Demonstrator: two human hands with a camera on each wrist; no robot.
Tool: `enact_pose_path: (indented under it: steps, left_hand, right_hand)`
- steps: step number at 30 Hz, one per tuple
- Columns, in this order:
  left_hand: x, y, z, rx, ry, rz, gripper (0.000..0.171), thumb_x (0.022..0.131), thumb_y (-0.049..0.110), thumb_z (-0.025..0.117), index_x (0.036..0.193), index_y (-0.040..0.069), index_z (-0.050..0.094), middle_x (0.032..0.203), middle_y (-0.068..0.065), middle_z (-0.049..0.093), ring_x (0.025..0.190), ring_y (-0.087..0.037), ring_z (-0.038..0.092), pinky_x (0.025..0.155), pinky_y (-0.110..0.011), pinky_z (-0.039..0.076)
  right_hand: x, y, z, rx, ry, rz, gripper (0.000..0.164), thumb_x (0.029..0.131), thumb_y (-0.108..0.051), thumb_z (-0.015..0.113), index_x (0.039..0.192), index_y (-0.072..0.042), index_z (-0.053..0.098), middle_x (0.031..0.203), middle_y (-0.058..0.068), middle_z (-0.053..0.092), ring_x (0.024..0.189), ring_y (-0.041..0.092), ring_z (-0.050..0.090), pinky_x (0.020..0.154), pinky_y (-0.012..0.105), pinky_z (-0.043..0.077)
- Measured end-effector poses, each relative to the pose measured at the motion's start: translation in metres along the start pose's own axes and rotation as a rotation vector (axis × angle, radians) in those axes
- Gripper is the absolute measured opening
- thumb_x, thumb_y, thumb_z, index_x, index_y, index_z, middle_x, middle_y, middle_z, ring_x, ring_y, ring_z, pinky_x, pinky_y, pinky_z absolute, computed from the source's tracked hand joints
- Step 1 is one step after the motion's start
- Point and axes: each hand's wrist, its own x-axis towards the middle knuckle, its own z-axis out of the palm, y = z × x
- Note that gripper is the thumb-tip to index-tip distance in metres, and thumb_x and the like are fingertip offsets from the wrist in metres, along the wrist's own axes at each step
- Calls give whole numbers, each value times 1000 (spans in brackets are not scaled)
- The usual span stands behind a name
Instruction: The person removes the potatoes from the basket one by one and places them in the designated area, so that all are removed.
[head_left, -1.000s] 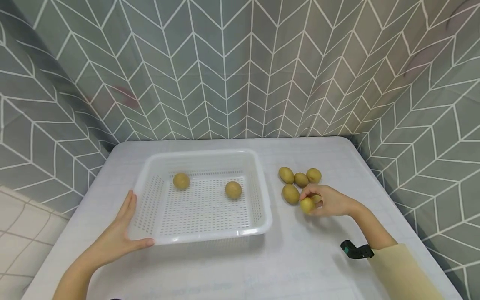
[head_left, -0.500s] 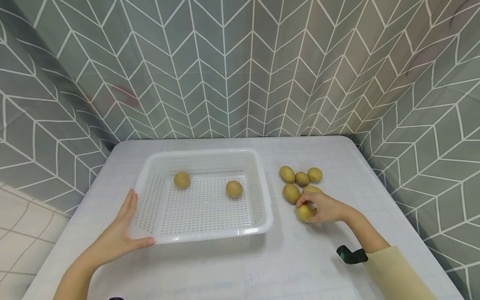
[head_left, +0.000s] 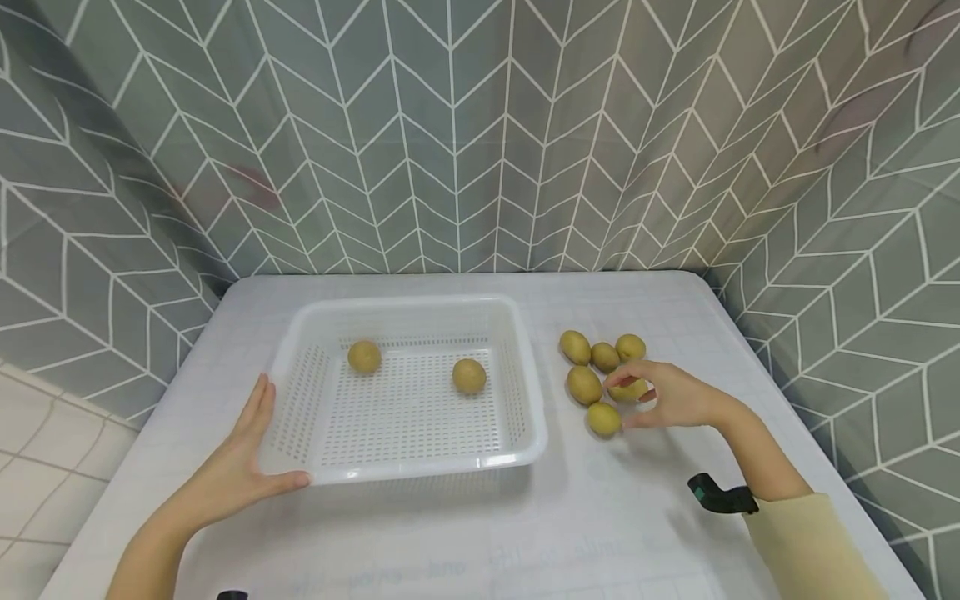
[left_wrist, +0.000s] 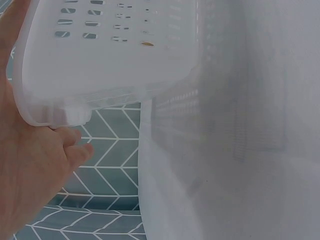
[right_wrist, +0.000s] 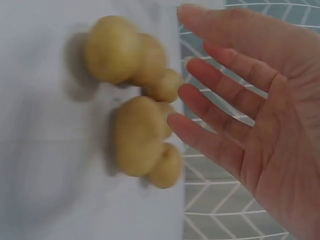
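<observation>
Since the last frame, the bare right hand (head_left: 678, 396) has let go of the yellow oval potato (head_left: 603, 419) nearest us and drawn back toward 2 o'clock, leaving it at the pile's 6 o'clock (12 = far table edge). We read that hand as spread: fingers bowed and parted, thumb apart, pinching nothing, by another yellow-brown oval potato (head_left: 626, 389) at the pile's 4 o'clock. Fingers cover part of that one; contact we can't tell. Four more smooth yellow-brown potatoes (head_left: 584, 386) run from 8 round past 1 o'clock.

We have the bare left hand (head_left: 236, 475) at 8 o'clock of the white rectangular perforated plastic basket (head_left: 408, 471), fingers straight at its short side, thumb spread off to the near rim. Basket: glossy rim, slotted walls, translucent up close. Two round brownish-yellow potatoes (head_left: 468, 377) sit inside, at 10 and 2 o'clock.

Underneath, white tablecloth (head_left: 375, 533); blue lettering toward 6 o'clock, too faint for us to read. Behind, grey-green fabric (head_left: 465, 150) with white herringbone lines.

Hard bits: pile blurred and overlapping in the right wrist view; left fingers partly behind the rim in the left one; black object (head_left: 232, 595) cut off at the bottom, we can't identify it; pale yellow sleeve (head_left: 810, 542) leaves frame at 5 o'clock, black curved wrist device (head_left: 723, 494) by its cuff.
</observation>
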Motion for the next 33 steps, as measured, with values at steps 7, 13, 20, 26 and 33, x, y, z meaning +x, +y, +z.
enact_pose_path:
  steps: [7,13,20,26,33]
  left_hand:
    - [0,0,-1,-8,16,7,131,69,29,86,151,3,-12,157,-11,-23,141,-48,-9,101,-74,9]
    - [-1,0,-1,-7,17,0,131,69,29,86,151,4,-13,157,-11,-23,141,-47,-10,101,-74,9]
    - [-2,0,-1,3,13,-13,131,69,30,86,151,3,-13,157,-11,-23,141,-49,-9,101,-74,11]
    - [-1,0,0,9,10,-23,131,69,32,86,151,3,-12,157,-11,-23,141,-49,-8,100,-74,12]
    - [1,1,0,13,1,-27,131,70,32,85,151,3,-13,157,-11,-23,140,-49,-7,100,-74,14]
  right_hand:
    - [4,-22,-16,-3,-2,-24,60,76,-22,83,127,-7,57,125,7,58,113,35,54,84,44,53]
    - [11,-37,-21,26,8,-69,57,75,-15,83,126,-8,59,123,2,59,112,23,57,86,41,53]
    - [27,-55,-27,75,-5,-127,53,76,-14,82,124,-12,58,120,1,61,111,20,58,90,46,50]
    - [41,-70,-30,121,-30,-170,54,75,-12,83,123,-9,59,119,5,61,113,27,57,90,42,51]
    - [58,-92,-32,101,-72,-184,56,76,-18,83,126,-13,59,128,1,58,117,25,54,92,39,50]
